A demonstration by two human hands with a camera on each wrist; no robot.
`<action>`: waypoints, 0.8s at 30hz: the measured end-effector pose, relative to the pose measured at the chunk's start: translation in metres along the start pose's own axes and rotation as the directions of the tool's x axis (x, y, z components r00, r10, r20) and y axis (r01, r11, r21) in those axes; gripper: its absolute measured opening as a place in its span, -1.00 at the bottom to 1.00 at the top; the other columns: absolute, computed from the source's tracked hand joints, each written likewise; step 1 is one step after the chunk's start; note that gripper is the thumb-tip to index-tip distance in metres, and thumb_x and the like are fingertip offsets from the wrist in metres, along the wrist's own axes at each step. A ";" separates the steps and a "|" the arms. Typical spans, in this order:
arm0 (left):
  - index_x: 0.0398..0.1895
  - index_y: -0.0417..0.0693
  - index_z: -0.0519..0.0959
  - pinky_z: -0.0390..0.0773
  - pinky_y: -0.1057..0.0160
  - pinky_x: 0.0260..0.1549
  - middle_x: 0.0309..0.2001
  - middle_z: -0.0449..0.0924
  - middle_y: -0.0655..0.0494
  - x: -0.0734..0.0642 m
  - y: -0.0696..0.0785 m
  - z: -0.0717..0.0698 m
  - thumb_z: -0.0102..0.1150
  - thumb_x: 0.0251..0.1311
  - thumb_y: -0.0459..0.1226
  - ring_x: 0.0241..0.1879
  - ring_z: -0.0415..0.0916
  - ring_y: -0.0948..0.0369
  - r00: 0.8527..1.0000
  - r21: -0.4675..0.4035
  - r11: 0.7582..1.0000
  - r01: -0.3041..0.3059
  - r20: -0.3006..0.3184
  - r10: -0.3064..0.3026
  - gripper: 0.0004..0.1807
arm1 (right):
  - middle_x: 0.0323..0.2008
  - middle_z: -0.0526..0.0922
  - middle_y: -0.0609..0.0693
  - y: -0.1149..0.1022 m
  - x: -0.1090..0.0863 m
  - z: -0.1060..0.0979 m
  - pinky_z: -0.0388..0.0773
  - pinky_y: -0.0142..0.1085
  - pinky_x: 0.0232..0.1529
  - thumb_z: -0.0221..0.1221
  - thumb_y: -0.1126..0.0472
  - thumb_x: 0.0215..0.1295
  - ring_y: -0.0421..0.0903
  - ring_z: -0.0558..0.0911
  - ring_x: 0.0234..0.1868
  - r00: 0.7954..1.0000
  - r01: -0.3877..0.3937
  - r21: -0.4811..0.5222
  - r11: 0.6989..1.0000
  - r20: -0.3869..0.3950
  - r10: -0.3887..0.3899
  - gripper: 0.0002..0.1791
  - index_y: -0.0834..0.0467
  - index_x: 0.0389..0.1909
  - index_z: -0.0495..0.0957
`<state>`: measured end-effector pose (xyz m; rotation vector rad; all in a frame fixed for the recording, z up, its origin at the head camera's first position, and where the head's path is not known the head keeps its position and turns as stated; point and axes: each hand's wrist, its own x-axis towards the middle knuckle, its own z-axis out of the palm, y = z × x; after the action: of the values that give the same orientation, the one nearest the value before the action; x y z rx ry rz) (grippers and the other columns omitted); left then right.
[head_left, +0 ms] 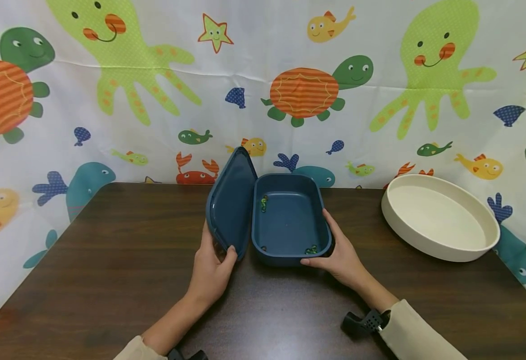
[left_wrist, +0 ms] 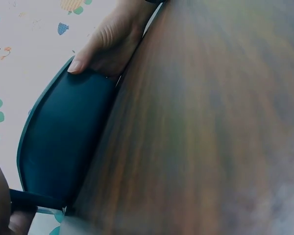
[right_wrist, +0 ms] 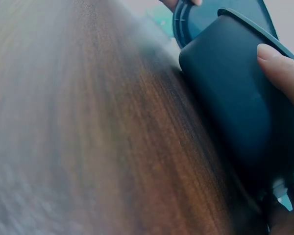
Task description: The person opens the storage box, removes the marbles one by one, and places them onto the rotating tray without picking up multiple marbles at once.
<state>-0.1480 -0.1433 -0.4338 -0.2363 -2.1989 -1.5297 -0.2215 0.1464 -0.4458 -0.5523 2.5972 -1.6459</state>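
Observation:
A deep blue rectangular box (head_left: 290,215) sits near the middle of the table, with small shiny green and brown pieces (head_left: 311,249) lying in several spots along its inner edges. Its matching lid (head_left: 232,205) stands tilted on edge at the box's left side. The left hand (head_left: 211,272) holds the lid by its near end, thumb on the inner face and fingers behind. At the box's near right corner, the right hand (head_left: 341,257) grips the wall; its thumb lies along the front, also seen in the right wrist view on the box wall (right_wrist: 225,83).
A round cream tray (head_left: 443,215) leans at an angle on the right of the dark wooden table (head_left: 110,280). Behind the table hangs a white curtain (head_left: 254,60) printed with sea animals. Dark wrist devices (head_left: 364,322) are worn below the sleeves.

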 end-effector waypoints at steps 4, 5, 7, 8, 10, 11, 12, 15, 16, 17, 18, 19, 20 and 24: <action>0.65 0.32 -0.22 0.67 0.15 -0.03 0.47 0.27 -0.26 0.000 0.001 0.001 0.02 0.26 -0.59 0.29 0.48 -0.19 1.000 -0.029 0.999 0.029 -0.004 -0.029 0.06 | 0.62 0.02 0.07 0.000 0.000 0.000 0.18 0.23 0.47 0.60 0.08 -0.07 0.18 0.17 0.57 1.000 0.005 0.006 1.000 0.002 -0.005 0.34 -0.11 0.63 -0.10; 0.65 0.35 -0.25 0.67 0.16 -0.04 0.47 0.27 -0.27 0.000 0.001 0.001 0.04 0.24 -0.59 0.29 0.49 -0.19 0.999 -0.027 0.999 0.038 -0.005 -0.038 0.10 | 0.62 0.02 0.07 0.000 0.000 0.000 0.18 0.22 0.47 0.60 0.08 -0.08 0.17 0.17 0.57 1.000 0.006 0.009 1.000 0.003 -0.006 0.34 -0.11 0.63 -0.10; 0.64 0.40 -0.33 0.67 0.18 -0.05 0.47 0.26 -0.28 0.001 0.001 0.001 0.08 0.21 -0.60 0.28 0.51 -0.19 0.998 -0.027 0.998 0.059 -0.002 -0.059 0.17 | 0.62 0.02 0.07 0.000 0.000 0.000 0.19 0.22 0.46 0.60 0.09 -0.07 0.17 0.17 0.57 1.000 0.006 0.013 1.000 0.003 -0.006 0.34 -0.12 0.63 -0.10; 0.63 0.43 -0.36 0.67 0.21 -0.06 0.47 0.27 -0.29 0.001 0.002 0.001 0.10 0.19 -0.60 0.27 0.52 -0.19 0.998 -0.028 0.997 0.070 -0.002 -0.071 0.21 | 0.62 0.02 0.07 0.000 0.000 0.000 0.19 0.22 0.46 0.60 0.09 -0.07 0.17 0.17 0.57 1.000 0.006 0.015 1.000 0.003 -0.006 0.34 -0.12 0.63 -0.10; 0.62 0.45 -0.41 0.65 0.29 -0.06 0.46 0.27 -0.28 0.001 0.002 0.001 0.13 0.16 -0.59 0.27 0.52 -0.17 0.996 -0.022 0.996 0.084 -0.006 -0.084 0.25 | 0.62 0.02 0.07 0.000 0.000 0.000 0.19 0.22 0.46 0.60 0.10 -0.07 0.17 0.17 0.56 1.000 0.007 0.016 1.000 0.002 -0.007 0.33 -0.13 0.63 -0.10; 0.62 0.45 -0.41 0.61 0.34 -0.02 0.48 0.25 -0.25 0.001 0.002 0.001 0.13 0.15 -0.60 0.30 0.49 -0.14 0.996 -0.017 0.996 0.083 -0.011 -0.083 0.26 | 0.62 0.02 0.07 -0.001 0.000 -0.001 0.19 0.22 0.46 0.60 0.10 -0.07 0.17 0.17 0.56 1.000 0.006 0.016 1.000 0.002 -0.006 0.33 -0.13 0.63 -0.10; 0.63 0.42 -0.41 0.57 0.39 0.01 0.51 0.21 -0.21 0.002 0.002 0.000 0.14 0.13 -0.60 0.33 0.46 -0.12 0.997 -0.011 0.997 0.077 -0.018 -0.078 0.27 | 0.62 0.02 0.07 -0.001 0.000 -0.001 0.19 0.22 0.46 0.60 0.10 -0.07 0.17 0.17 0.56 1.000 0.007 0.016 1.000 0.002 -0.007 0.33 -0.12 0.63 -0.10; 0.64 0.38 -0.37 0.41 0.55 0.10 0.58 0.10 -0.08 0.002 0.003 0.000 0.16 0.09 -0.60 0.41 0.35 -0.03 0.997 0.012 0.999 0.052 -0.050 -0.051 0.27 | 0.62 0.03 0.08 -0.001 0.000 0.000 0.18 0.22 0.46 0.60 0.08 -0.07 0.18 0.18 0.56 1.000 0.005 0.012 1.000 0.004 -0.005 0.33 -0.12 0.63 -0.10; 0.64 0.37 -0.36 0.37 0.59 0.11 0.59 0.06 -0.06 0.002 0.003 0.000 0.17 0.09 -0.60 0.42 0.33 -0.02 0.997 0.011 0.999 0.043 -0.057 -0.043 0.26 | 0.62 0.03 0.08 -0.001 0.000 0.000 0.18 0.23 0.46 0.60 0.08 -0.07 0.18 0.18 0.56 1.000 0.004 0.013 1.000 0.005 -0.004 0.34 -0.12 0.63 -0.10; 0.64 0.37 -0.34 0.36 0.61 0.11 0.59 0.04 -0.05 0.003 0.004 -0.001 0.19 0.10 -0.59 0.43 0.31 -0.03 0.998 0.001 0.999 0.035 -0.060 -0.035 0.26 | 0.62 0.03 0.08 -0.001 0.000 0.000 0.18 0.23 0.46 0.60 0.08 -0.07 0.18 0.18 0.56 1.000 0.003 0.014 1.000 0.006 -0.003 0.34 -0.13 0.63 -0.10; 0.65 0.36 -0.33 0.37 0.62 0.11 0.59 0.03 -0.06 0.003 0.004 -0.001 0.21 0.13 -0.58 0.42 0.32 -0.06 0.998 -0.014 1.000 0.023 -0.059 -0.024 0.24 | 0.62 0.03 0.08 -0.001 0.000 0.000 0.18 0.23 0.46 0.59 0.08 -0.07 0.18 0.18 0.55 1.000 0.001 0.013 1.000 0.005 -0.001 0.33 -0.13 0.63 -0.11; 0.65 0.36 -0.31 0.39 0.62 0.10 0.59 0.04 -0.07 0.003 0.005 -0.002 0.23 0.15 -0.56 0.41 0.33 -0.08 0.998 -0.034 0.999 0.015 -0.057 -0.017 0.22 | 0.62 0.03 0.08 -0.001 0.000 0.000 0.19 0.24 0.46 0.59 0.08 -0.06 0.18 0.19 0.55 1.000 -0.001 0.012 1.000 0.006 0.001 0.33 -0.14 0.63 -0.11; 0.65 0.35 -0.29 0.42 0.62 0.09 0.59 0.04 -0.08 0.004 0.005 -0.003 0.24 0.18 -0.54 0.41 0.35 -0.11 0.999 -0.053 0.999 0.004 -0.054 -0.007 0.20 | 0.62 0.03 0.08 -0.001 -0.001 0.000 0.19 0.24 0.46 0.59 0.08 -0.06 0.18 0.19 0.55 1.000 -0.003 0.011 1.000 0.005 0.003 0.33 -0.14 0.63 -0.11; 0.64 0.21 -0.11 0.52 0.53 0.06 0.56 0.14 -0.08 0.007 0.009 -0.010 0.23 0.30 -0.47 0.39 0.39 -0.09 0.998 -0.122 0.992 -0.036 -0.050 0.030 0.00 | 0.62 0.03 0.08 -0.001 -0.001 0.000 0.19 0.26 0.46 0.59 0.06 -0.06 0.19 0.19 0.55 1.000 -0.011 0.003 1.000 0.005 0.011 0.33 -0.15 0.63 -0.11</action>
<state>-0.1487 -0.1500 -0.4204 -0.2699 -2.0565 -1.6376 -0.2203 0.1460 -0.4453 -0.5407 2.5897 -1.6428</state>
